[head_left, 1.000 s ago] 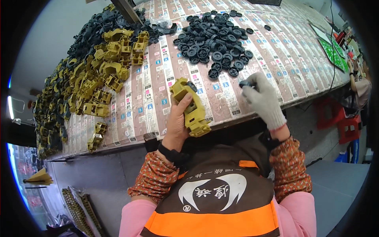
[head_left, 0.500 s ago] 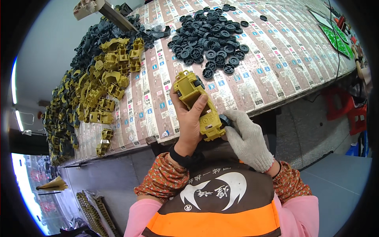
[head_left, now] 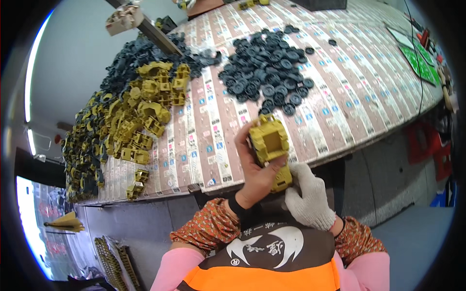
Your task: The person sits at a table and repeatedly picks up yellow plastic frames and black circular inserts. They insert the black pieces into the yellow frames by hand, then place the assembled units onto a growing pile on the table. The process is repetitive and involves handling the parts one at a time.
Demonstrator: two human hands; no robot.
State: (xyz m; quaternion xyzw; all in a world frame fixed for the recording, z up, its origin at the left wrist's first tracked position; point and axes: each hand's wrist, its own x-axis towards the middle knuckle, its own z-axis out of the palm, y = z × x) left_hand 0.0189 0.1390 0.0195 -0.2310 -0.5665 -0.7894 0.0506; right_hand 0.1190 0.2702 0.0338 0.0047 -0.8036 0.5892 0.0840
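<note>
My bare left hand (head_left: 256, 178) is closed around a yellow plastic toy truck body (head_left: 274, 138), its thumb lying across the side. The truck is tilted over the table's front edge, its open bed facing up. Against its near right end presses my right hand (head_left: 313, 202), in a pale knitted glove with the fingers curled. Whatever those gloved fingers pinch is hidden. Beyond the truck lies a heap of black toy wheels (head_left: 264, 63). To the left are piled yellow truck bodies (head_left: 145, 99), with a few stacked parts (head_left: 138, 184) near the front edge.
Dark plastic parts (head_left: 136, 60) are heaped behind the yellow ones, beside a slanting post (head_left: 156, 36). The patterned tabletop (head_left: 206, 167) ends just before my body. Green sheets (head_left: 417, 63) lie far right, and red stools (head_left: 421, 143) stand below. Another person's arm (head_left: 206, 6) shows at the far edge.
The truck body and both hands have shifted right in the picture, and the truck has turned more upright. A black wheel that showed at my right fingertips is now out of sight.
</note>
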